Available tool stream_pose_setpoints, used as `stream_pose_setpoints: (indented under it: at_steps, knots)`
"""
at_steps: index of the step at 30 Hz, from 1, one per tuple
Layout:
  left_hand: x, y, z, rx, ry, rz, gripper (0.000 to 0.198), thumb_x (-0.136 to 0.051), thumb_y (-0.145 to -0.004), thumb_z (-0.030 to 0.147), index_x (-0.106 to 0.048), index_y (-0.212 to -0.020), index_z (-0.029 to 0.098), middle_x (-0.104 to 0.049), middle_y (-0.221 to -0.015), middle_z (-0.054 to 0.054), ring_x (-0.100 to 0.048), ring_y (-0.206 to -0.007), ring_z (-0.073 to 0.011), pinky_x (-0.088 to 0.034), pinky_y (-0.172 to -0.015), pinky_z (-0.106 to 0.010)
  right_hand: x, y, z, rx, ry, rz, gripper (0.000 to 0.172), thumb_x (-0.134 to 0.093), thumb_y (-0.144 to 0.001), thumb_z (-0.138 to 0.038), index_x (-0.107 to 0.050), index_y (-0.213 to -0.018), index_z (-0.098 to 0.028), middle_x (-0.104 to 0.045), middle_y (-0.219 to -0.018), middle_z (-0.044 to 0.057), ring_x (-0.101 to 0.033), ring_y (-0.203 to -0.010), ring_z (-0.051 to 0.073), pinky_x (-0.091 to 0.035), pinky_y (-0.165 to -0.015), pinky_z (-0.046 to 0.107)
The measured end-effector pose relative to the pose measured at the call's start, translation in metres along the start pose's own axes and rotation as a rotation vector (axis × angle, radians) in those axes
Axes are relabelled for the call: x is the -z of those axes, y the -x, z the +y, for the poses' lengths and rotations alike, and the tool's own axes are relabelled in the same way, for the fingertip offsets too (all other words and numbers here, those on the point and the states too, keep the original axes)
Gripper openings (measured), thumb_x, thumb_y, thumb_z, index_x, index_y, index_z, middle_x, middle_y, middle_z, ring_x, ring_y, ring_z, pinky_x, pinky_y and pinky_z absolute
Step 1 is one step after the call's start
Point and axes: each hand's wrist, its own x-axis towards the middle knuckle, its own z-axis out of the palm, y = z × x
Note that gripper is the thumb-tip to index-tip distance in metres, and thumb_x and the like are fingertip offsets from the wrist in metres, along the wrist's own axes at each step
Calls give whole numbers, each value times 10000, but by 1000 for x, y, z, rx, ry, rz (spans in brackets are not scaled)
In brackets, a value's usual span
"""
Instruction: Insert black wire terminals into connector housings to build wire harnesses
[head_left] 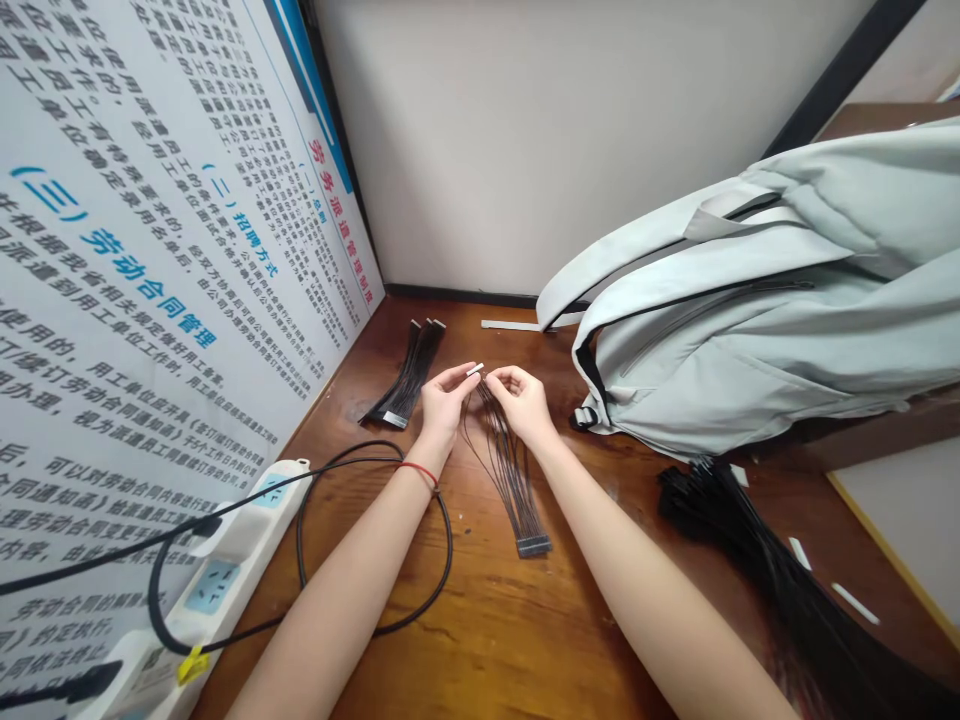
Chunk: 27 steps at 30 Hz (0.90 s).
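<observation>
My left hand [445, 402] pinches a small white connector [475, 369] between thumb and fingers, above the wooden table. Close beside it, my right hand [520, 402] is closed at the upper ends of thin dark wires, thumb against the fingertips. These wires [513, 470] fan down toward me and end in a dark connector block [534, 546] on the table. Whether any wire end sits inside the white connector is too small to tell. Left of my hands lies a bundle of black wire harnesses [411, 375] with pale connectors at its ends.
A pale grey backpack [750, 300] fills the right side, its straps reaching the table. Below it lies a thick bunch of black wires [772, 570] near white strips [855, 603]. At left are a power strip [247, 560] and a looped black cable [450, 560]. A printed board [150, 250] stands left.
</observation>
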Motion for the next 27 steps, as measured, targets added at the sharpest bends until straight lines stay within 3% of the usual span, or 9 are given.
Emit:
stream_pose_setpoints:
  at_steps: [27]
  knots:
    - [-1,3,1,14,-76,-43,276,-789,-487,205,-724,-749,147,-728,-843,-89,-661,-833,-199,-471,-852,-355,-1,1,0,24,8,35,237,-669,-691,-403,-590,-722,-182,-634,-710,21,-587,-664,150,-477,-670,294]
